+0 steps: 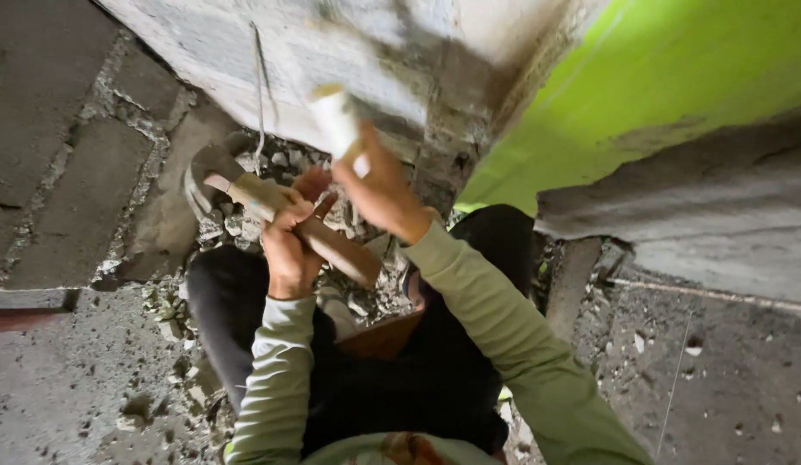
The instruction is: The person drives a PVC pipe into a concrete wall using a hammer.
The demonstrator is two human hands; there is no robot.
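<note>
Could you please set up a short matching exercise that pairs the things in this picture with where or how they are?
Things:
1. hammer
2. white pipe piece
3. rubble
4. green wall

Places or states:
A. on the far right
B. gripped in the left hand
C. lying on the floor under the hands
D. held up in the right hand

Pairs: 1-B, 2-D, 3-C, 4-A

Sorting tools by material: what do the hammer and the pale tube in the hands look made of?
Hammer: handle looks like bare, worn wood, brown and matte; head looks like dull grey metal, dusty. Pale tube: seems to be smooth white plastic pipe, though motion blur leaves that open.
</note>
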